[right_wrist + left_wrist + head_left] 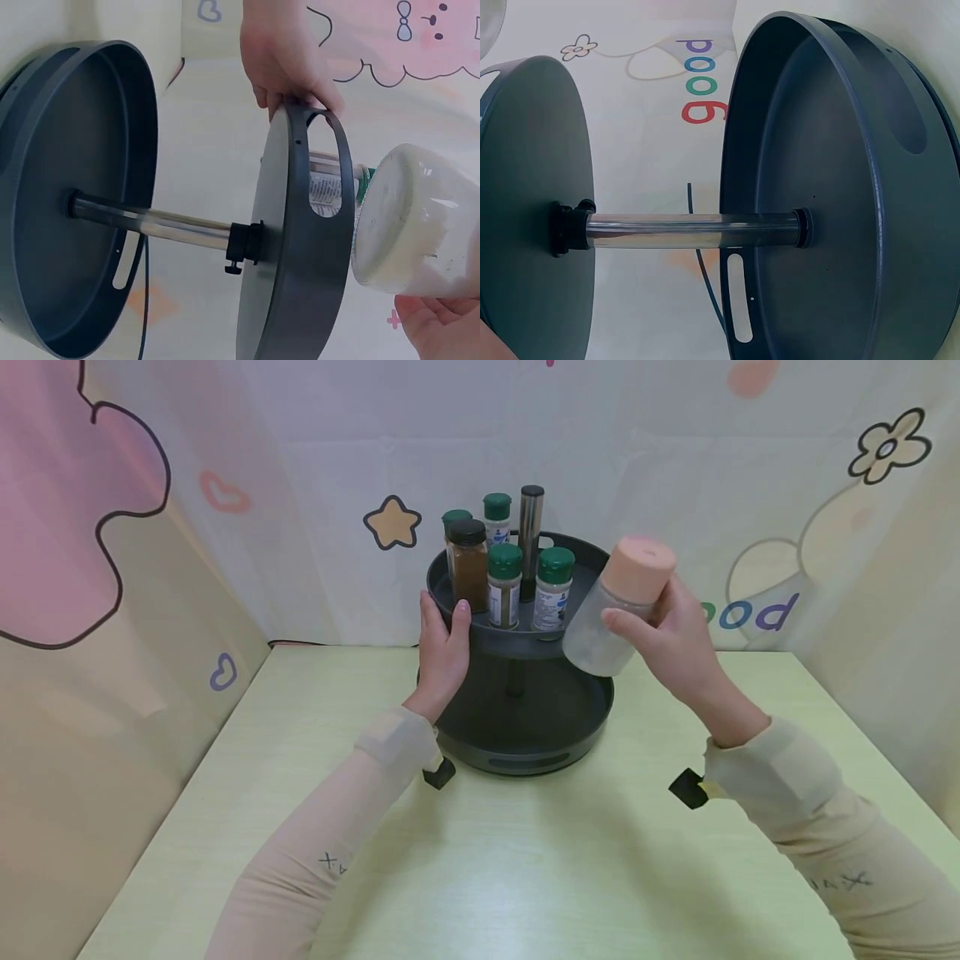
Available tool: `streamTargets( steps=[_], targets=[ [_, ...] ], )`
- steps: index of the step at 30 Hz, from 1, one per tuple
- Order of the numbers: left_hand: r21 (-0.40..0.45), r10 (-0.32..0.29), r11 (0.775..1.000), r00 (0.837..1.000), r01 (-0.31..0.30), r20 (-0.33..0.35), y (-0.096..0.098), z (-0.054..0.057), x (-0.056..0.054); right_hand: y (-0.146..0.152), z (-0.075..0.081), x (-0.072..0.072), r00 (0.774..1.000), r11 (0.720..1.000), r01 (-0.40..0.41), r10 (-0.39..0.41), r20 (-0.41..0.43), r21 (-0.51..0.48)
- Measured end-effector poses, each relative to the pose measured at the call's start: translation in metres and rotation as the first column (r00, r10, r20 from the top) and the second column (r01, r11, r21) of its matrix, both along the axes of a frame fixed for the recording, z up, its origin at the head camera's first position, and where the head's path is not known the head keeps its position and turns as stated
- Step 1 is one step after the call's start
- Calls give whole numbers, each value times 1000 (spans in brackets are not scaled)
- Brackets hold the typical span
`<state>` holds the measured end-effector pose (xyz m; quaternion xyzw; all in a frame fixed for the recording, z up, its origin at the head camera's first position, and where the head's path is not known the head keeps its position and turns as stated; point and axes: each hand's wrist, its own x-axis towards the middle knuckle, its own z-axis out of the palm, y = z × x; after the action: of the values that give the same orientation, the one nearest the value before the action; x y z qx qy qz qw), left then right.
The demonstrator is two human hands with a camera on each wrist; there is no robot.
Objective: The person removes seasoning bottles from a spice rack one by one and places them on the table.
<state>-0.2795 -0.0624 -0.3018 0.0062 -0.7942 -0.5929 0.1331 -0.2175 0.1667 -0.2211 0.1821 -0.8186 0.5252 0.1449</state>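
A dark two-tier turntable rack [525, 762] stands on the table. My left hand [444, 647] holds the left rim of its upper tray, fingers outside and thumb near the edge. In my right hand [678, 647] is a clear jar with a pink lid [606, 635], tilted, at the right rim of the upper tray. The right wrist view shows the jar's base [386, 217] close beside that tray's wall. On the upper tray stand several green-capped spice bottles [505, 587], a brown-filled jar with a black lid [469, 568] and a slim metallic cylinder [531, 518].
The lower tray [817, 150] holds only the central metal post [690, 230]. A pale green table [510, 877] lies under the rack. Behind hangs a printed curtain [315, 527], and a thin dark cable [300, 643] runs along the table's back edge.
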Motion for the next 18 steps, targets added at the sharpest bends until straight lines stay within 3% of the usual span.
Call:
streamTargets(
  steps=[18],
  targets=[
    [11, -1, 1000, 1000, 1, 0, 0, 1, 0, 2, -13, 8, 995, 998, -48, 44, 86, 50]
  ],
)
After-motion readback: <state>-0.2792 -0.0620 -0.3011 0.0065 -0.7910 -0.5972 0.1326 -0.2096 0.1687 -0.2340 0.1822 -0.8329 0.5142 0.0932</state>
